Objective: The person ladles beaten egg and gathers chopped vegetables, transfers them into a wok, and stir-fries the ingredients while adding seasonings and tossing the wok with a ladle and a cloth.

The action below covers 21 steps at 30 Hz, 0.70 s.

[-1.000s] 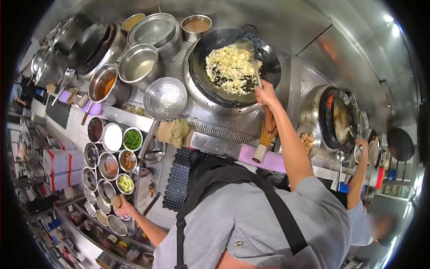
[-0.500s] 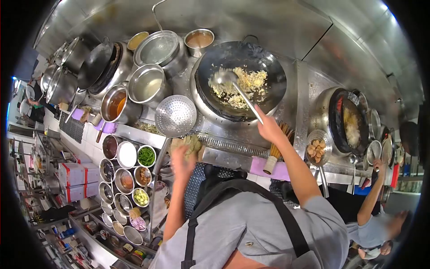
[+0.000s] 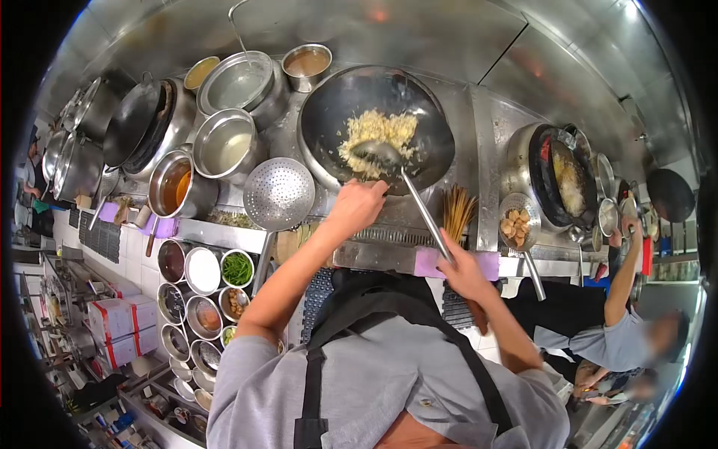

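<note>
Chopped pale yellow food (image 3: 381, 131) lies in the large black wok (image 3: 329, 108). My right hand (image 3: 464, 271) is wrapped round the long handle of a metal ladle (image 3: 376, 152), whose bowl rests in the food. At the wok's near rim is my left hand (image 3: 359, 206), closed; whether it grips the rim or a cloth there is hidden. To its left lies a perforated strainer (image 3: 279, 193). A bamboo brush (image 3: 458, 213) stands behind my right hand.
Metal pots (image 3: 228, 144) stand at the back left. Small bowls of ingredients (image 3: 237, 268) fill the lower left. On the right are a strainer of brown pieces (image 3: 517, 224), a second wok (image 3: 570, 179) and a co-worker (image 3: 621, 322).
My left hand has moved from the ingredient bowls to the wok's near rim. My right hand has drawn back toward me with the ladle. The wok appears tilted differently.
</note>
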{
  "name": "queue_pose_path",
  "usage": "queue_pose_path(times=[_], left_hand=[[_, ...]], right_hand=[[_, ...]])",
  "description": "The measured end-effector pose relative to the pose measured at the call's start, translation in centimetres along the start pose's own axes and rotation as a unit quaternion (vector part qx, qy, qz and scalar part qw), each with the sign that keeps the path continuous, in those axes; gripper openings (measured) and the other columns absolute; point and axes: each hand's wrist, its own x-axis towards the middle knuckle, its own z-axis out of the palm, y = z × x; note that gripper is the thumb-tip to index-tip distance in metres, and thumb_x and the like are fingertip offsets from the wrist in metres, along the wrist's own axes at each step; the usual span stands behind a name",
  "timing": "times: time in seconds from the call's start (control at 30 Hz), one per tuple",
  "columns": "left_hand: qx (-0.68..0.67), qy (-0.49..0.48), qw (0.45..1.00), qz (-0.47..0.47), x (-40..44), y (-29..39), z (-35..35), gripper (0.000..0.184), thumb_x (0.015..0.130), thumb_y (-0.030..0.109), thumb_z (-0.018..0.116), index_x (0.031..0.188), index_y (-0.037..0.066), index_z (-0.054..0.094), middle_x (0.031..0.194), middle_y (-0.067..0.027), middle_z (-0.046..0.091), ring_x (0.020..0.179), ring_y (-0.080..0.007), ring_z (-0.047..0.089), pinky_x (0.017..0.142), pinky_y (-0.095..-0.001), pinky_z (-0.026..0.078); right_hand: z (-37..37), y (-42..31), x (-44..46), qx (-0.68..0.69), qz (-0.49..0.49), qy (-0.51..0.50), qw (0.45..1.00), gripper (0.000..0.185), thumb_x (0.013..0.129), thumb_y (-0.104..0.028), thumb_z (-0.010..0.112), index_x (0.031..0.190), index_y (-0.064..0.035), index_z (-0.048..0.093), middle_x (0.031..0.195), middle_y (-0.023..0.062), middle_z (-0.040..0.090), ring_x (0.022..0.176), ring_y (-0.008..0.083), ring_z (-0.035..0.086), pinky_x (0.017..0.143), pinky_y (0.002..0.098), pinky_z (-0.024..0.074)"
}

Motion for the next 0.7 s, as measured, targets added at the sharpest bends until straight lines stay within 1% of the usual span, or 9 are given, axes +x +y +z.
queue_pose_path(times=[0.07, 0.13, 0.27, 0.37, 0.43, 0.5, 0.57, 0.63, 0.7], left_hand=[[0.007, 0.009, 0.999, 0.035, -0.4, 0.8, -1.9, 0.015, 0.089, 0.022, 0.066, 0.084, 0.008, 0.063, 0.077, -0.0161, 0.069, 0.076, -0.0349, 0.067, 0.076, -0.048, 0.048], [0.044, 0.014, 0.999, -0.014, -2.2, 0.4, 1.4, 0.017, 0.09, 0.022, 0.066, 0.081, 0.008, 0.063, 0.079, -0.0157, 0.069, 0.076, -0.0349, 0.066, 0.077, -0.0489, 0.046], [0.082, 0.002, 0.996, -0.034, -6.0, 0.6, 5.0, 0.022, 0.088, 0.024, 0.068, 0.073, 0.008, 0.064, 0.067, -0.0135, 0.067, 0.068, -0.0329, 0.066, 0.077, -0.0475, 0.045], [0.026, 0.062, 0.998, -0.007, -8.9, 2.6, 3.5, 0.024, 0.081, 0.031, 0.071, 0.069, 0.011, 0.064, 0.063, -0.0114, 0.065, 0.062, -0.0307, 0.067, 0.071, -0.0474, 0.052], [0.02, 0.039, 0.998, -0.045, -5.3, 2.3, 3.3, 0.028, 0.081, 0.033, 0.072, 0.066, 0.01, 0.064, 0.065, -0.0132, 0.065, 0.065, -0.0338, 0.066, 0.07, -0.0478, 0.053], [0.016, 0.027, 0.998, -0.057, -1.5, 1.8, 2.7, 0.031, 0.085, 0.034, 0.069, 0.069, 0.008, 0.064, 0.068, -0.0159, 0.067, 0.065, -0.0371, 0.066, 0.067, -0.049, 0.053], [0.034, -0.025, 0.996, -0.08, -0.3, 4.1, -0.5, 0.031, 0.085, 0.035, 0.069, 0.069, 0.008, 0.065, 0.067, -0.017, 0.066, 0.065, -0.037, 0.067, 0.062, -0.0492, 0.052], [0.049, 0.0, 0.996, -0.068, 0.8, 4.0, -0.6, 0.031, 0.085, 0.037, 0.07, 0.071, 0.009, 0.067, 0.064, -0.0156, 0.065, 0.063, -0.0378, 0.066, 0.061, -0.0493, 0.052], [0.03, 0.022, 0.996, -0.082, -0.6, 3.5, 1.6, 0.032, 0.084, 0.038, 0.071, 0.071, 0.009, 0.067, 0.061, -0.0136, 0.064, 0.061, -0.0377, 0.066, 0.061, -0.0496, 0.052]], right_hand=[[-2.9, -0.8, -0.6, -0.085, -0.062, -0.059, 0.993, 0.069, 0.091, -0.005, 0.057, 0.155, 0.0016, 0.03, 0.139, 0.0319, 0.054, 0.118, 0.0363, 0.065, 0.099, 0.0417, 0.0494], [-2.4, -3.1, 3.2, -0.125, 0.143, -0.108, 0.976, 0.073, 0.092, -0.006, 0.055, 0.158, -0.0015, 0.024, 0.143, 0.032, 0.05, 0.124, 0.0386, 0.059, 0.106, 0.0408, 0.0445], [-0.4, 2.7, 8.5, -0.158, -0.093, 0.092, 0.979, 0.071, 0.092, -0.004, 0.052, 0.158, -0.0069, 0.027, 0.121, 0.0273, 0.065, 0.098, 0.036, 0.072, 0.086, 0.0422, 0.0577], [-5.2, -3.2, 7.8, 0.458, 0.129, -0.115, 0.872, 0.074, 0.087, -0.01, 0.061, 0.155, -0.0039, 0.031, 0.102, 0.0278, 0.067, 0.073, 0.0352, 0.073, 0.065, 0.0444, 0.0593], [-7.2, -3.7, 9.4, 0.566, -0.002, -0.214, 0.796, 0.065, 0.089, -0.028, 0.068, 0.144, -0.0044, 0.042, 0.101, 0.0234, 0.067, 0.072, 0.0284, 0.073, 0.066, 0.0394, 0.0618], [-8.6, -4.5, 12.5, 0.493, 0.001, -0.198, 0.847, 0.058, 0.09, -0.043, 0.073, 0.128, -0.0061, 0.051, 0.104, 0.0226, 0.068, 0.093, 0.0324, 0.072, 0.084, 0.042, 0.06], [-11.1, -9.3, 13.9, 0.279, 0.067, -0.123, 0.95, 0.037, 0.096, -0.032, 0.07, 0.119, -0.0048, 0.059, 0.106, 0.0196, 0.069, 0.1, 0.0237, 0.069, 0.088, 0.033, 0.0548], [-12.6, -8.4, 17.0, -0.134, -0.095, 0.004, 0.986, 0.03, 0.096, -0.031, 0.07, 0.106, -0.0032, 0.065, 0.1, 0.0128, 0.072, 0.096, 0.0178, 0.068, 0.09, 0.0341, 0.0523], [-11.7, -7.9, 21.2, -0.008, -0.112, 0.137, 0.984, 0.028, 0.095, -0.027, 0.072, 0.099, -0.0002, 0.066, 0.09, 0.0084, 0.072, 0.081, 0.0126, 0.065, 0.084, 0.0331, 0.0514]])
